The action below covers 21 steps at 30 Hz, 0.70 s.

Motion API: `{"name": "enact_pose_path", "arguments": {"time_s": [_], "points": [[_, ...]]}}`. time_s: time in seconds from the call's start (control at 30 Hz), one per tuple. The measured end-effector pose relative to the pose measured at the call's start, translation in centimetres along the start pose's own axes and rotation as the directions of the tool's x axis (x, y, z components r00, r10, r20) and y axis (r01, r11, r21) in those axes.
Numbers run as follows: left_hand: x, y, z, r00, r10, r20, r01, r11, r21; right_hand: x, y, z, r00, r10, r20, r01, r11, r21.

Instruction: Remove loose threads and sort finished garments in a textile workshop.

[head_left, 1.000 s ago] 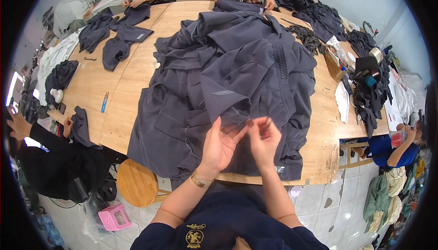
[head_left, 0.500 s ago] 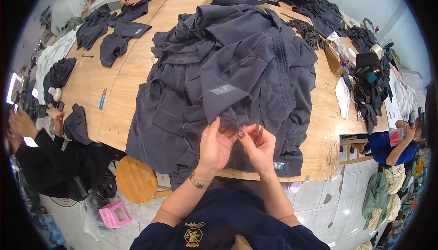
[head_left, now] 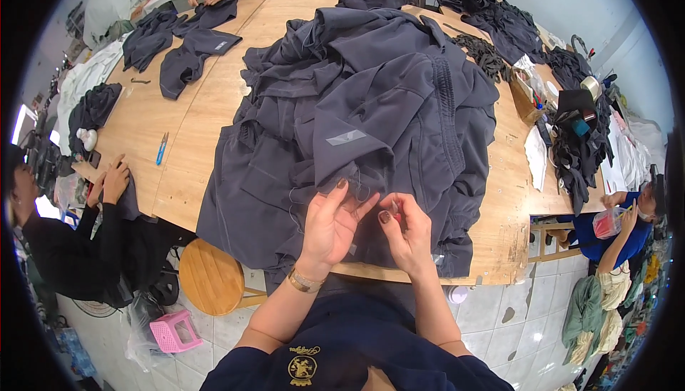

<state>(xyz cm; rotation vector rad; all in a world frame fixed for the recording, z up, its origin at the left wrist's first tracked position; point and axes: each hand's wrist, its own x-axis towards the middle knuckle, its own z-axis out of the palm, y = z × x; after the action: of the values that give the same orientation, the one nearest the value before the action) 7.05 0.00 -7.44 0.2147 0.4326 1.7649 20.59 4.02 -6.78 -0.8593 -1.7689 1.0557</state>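
Observation:
A heap of dark grey garments [head_left: 285,84] lies in front of me, with an elastic waistband [head_left: 444,98] and a light grey patch [head_left: 346,138] on the uppermost one, which looks like shorts. My left hand [head_left: 330,230] pinches the lower hem of that garment between thumb and fingers, palm turned up. Loose threads [head_left: 300,198] hang beside the hem. In my right hand [head_left: 408,237], just right of the hem, are small red-handled thread snips [head_left: 396,212], mostly hidden by the closed fingers.
Blue-handled snips [head_left: 162,150] lie on the wooden table [head_left: 207,113] at left. A person in black sits at left; others work across the table, and one in blue sits at right. A round wooden stool [head_left: 210,277] and pink plastic stool [head_left: 175,332] stand below left.
My hands have moved slightly apart, and the snips' blades no longer show. The person at left has brought both hands together at the table edge. The person opposite has drawn their hands together.

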Motion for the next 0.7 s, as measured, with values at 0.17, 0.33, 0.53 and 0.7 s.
{"name": "enact_pose_path", "arguments": {"time_s": [0.17, 0.33, 0.53, 0.7], "points": [[-0.5, 0.2, 0.2, 1.000, 0.007, -0.015, -0.006, 0.998, 0.058, 0.0, 0.1, 0.1, 1.000, -0.027, 0.013, 0.029, 0.970, -0.241], [-0.4, 0.0, -0.2, 1.000, 0.006, -0.020, -0.005, 0.998, 0.059, -0.1, 1.0, 0.3, 0.990, -0.141, 0.019, 0.136, 0.897, -0.420], [-0.6, -0.1, -0.7, 1.000, 0.003, -0.026, -0.001, 0.995, 0.100, 0.2, 0.5, 0.5, 0.988, -0.149, 0.042, 0.151, 0.877, -0.456], [-0.6, -0.4, -0.5, 1.000, 0.011, 0.000, -0.011, 0.990, 0.142, 0.5, 0.6, 0.5, 0.982, -0.187, 0.036, 0.181, 0.858, -0.481]]}}
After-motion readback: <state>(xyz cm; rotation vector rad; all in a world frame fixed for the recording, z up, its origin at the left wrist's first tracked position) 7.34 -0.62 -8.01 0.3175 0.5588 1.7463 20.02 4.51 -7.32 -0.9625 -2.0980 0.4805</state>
